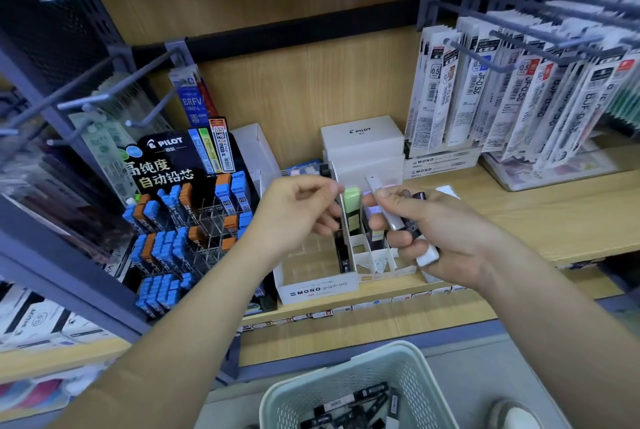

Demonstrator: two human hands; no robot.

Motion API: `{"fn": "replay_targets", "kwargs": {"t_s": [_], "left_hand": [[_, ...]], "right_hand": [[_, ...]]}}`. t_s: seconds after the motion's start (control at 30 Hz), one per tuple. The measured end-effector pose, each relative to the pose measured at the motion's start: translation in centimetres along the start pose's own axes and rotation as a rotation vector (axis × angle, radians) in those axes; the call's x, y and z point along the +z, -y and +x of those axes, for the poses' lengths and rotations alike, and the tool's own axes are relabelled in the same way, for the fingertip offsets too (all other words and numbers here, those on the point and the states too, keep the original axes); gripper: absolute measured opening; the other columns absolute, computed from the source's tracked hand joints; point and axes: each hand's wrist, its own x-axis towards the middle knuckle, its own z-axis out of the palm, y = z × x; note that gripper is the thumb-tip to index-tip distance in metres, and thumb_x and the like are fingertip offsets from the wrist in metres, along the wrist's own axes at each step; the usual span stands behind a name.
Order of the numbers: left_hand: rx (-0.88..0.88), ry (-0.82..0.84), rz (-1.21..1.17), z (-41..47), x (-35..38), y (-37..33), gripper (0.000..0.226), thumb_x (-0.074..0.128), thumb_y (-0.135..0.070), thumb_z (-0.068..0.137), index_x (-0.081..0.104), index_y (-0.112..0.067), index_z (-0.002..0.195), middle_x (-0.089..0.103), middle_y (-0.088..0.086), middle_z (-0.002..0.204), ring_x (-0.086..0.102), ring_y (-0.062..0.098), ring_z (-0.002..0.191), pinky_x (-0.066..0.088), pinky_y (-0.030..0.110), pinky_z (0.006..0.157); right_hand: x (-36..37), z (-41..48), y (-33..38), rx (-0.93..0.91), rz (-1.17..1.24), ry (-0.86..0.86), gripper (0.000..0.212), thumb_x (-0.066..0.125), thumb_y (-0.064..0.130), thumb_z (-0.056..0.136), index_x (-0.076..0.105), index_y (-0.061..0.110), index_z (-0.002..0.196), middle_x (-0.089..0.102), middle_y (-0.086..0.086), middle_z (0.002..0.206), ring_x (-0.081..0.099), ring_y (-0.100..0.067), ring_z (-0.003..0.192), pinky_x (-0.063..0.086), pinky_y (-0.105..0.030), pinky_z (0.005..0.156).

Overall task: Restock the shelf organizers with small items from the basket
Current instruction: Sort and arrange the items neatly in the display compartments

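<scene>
Our right hand (433, 231) clamps cases (373, 183) pointing to 11 o'clock, with the organizer (372, 254) at their 7 o'clock. We cannot tell whether our left hand (298, 210) pinches anything.

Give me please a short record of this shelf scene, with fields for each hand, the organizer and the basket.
left hand: above the white organizer, fingers curled beside a green case; grip unclear
right hand: holds a bunch of small cases
white organizer: on the wooden shelf, marked MONO graph MG; front compartments look empty
basket: below the shelf, black packs inside
Pilot display: left of the organizer, holds blue and orange cases
</scene>
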Motion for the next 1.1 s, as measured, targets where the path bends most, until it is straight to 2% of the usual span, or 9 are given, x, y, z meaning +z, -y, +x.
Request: {"fn": "replay_targets", "kwargs": {"t_s": [0.1, 0.2, 0.37, 0.53, 0.67, 0.73, 0.8, 0.93, 1.1], "left_hand": [[-0.036, 0.154, -0.218, -0.6, -0.3, -1.2, 0.021, 0.056, -0.013, 0.094, 0.068, -0.015, 0.111, 0.069, 0.009, 0.088, 0.065, 0.016, 0.069, 0.056, 0.026, 0.066], [-0.011, 0.263, -0.211, -1.0, -0.2, -1.2, 0.024, 0.061, -0.006, 0.088, 0.069, -0.014, 0.110, 0.068, 0.006, 0.078, 0.064, 0.014, 0.073, 0.055, 0.026, 0.071], [-0.003, 0.081, -0.192, -0.6, -0.7, -1.3, 0.011, 0.068, -0.010, 0.080, 0.073, -0.005, 0.088, 0.069, 0.008, 0.068, 0.063, 0.013, 0.062, 0.054, 0.020, 0.060], [-0.113, 0.086, -0.196, -0.5, -0.9, -1.1, 0.011, 0.069, -0.015, 0.080, 0.074, -0.006, 0.082, 0.069, 0.009, 0.068, 0.062, 0.013, 0.058, 0.054, 0.018, 0.055], [-0.174, 0.247, -0.157, -0.8, -0.9, -1.4, 0.014, 0.071, -0.020, 0.073, 0.075, -0.009, 0.080, 0.070, 0.011, 0.072, 0.064, 0.014, 0.061, 0.054, 0.019, 0.058], [-0.191, 0.341, -0.096, -1.0, -0.8, -1.5, 0.018, 0.071, -0.025, 0.071, 0.075, -0.011, 0.082, 0.071, 0.009, 0.076, 0.065, 0.014, 0.066, 0.055, 0.020, 0.062], [-0.164, 0.328, -0.039, -1.1, -0.6, -1.3, 0.019, 0.069, -0.025, 0.077, 0.074, -0.011, 0.087, 0.071, 0.005, 0.076, 0.064, 0.013, 0.068, 0.056, 0.021, 0.066], [-0.067, 0.197, -0.081, -0.8, -0.6, -1.2, 0.021, 0.065, -0.019, 0.087, 0.070, -0.009, 0.105, 0.066, 0.006, 0.074, 0.060, 0.014, 0.065, 0.055, 0.023, 0.062], [-0.059, 0.254, 0.002, -0.9, -0.9, -1.5, 0.015, 0.068, -0.011, 0.084, 0.072, -0.006, 0.098, 0.065, 0.007, 0.071, 0.060, 0.009, 0.061, 0.054, 0.019, 0.061]], "right_hand": [[0.4, -0.2, -0.1, 0.034, -0.022, 0.080, 0.020, 0.058, 0.026, 0.094, 0.069, 0.008, 0.096, 0.059, -0.006, 0.065, 0.036, -0.007, 0.041, 0.025, -0.013, 0.033], [0.8, -0.5, -0.2, 0.087, -0.023, 0.162, 0.022, 0.057, 0.027, 0.094, 0.068, 0.011, 0.084, 0.052, -0.005, 0.062, 0.032, -0.006, 0.038, 0.021, -0.013, 0.033], [0.8, -0.4, -0.1, 0.022, -0.007, 0.115, 0.020, 0.065, 0.032, 0.084, 0.069, 0.012, 0.089, 0.061, -0.007, 0.068, 0.035, -0.006, 0.041, 0.023, -0.013, 0.032], [0.4, 0.1, -0.1, -0.139, 0.055, -0.007, 0.020, 0.071, 0.012, 0.074, 0.067, 0.005, 0.092, 0.070, -0.013, 0.085, 0.045, -0.008, 0.048, 0.027, -0.013, 0.032], [0.6, 0.3, -0.2, -0.152, 0.068, -0.086, 0.005, 0.066, 0.011, 0.086, 0.064, 0.009, 0.083, 0.064, -0.006, 0.074, 0.044, -0.008, 0.050, 0.025, -0.014, 0.033], [0.7, 0.4, -0.3, -0.154, 0.040, -0.100, 0.008, 0.066, 0.013, 0.089, 0.065, 0.006, 0.091, 0.063, -0.004, 0.070, 0.046, -0.009, 0.051, 0.025, -0.014, 0.033], [0.7, 0.3, -0.3, -0.158, -0.020, -0.087, 0.018, 0.065, 0.013, 0.090, 0.065, 0.000, 0.102, 0.062, -0.006, 0.073, 0.047, -0.009, 0.050, 0.026, -0.015, 0.033], [1.0, -0.3, -0.4, -0.146, -0.199, 0.004, 0.009, 0.066, 0.013, 0.089, 0.064, 0.010, 0.081, 0.057, 0.003, 0.061, 0.043, -0.010, 0.048, 0.025, -0.016, 0.034], [1.5, -0.4, -0.8, -0.120, -0.323, 0.036, 0.011, 0.073, 0.018, 0.083, 0.065, 0.010, 0.086, 0.057, 0.008, 0.053, 0.037, -0.010, 0.044, 0.026, -0.016, 0.036]]}}
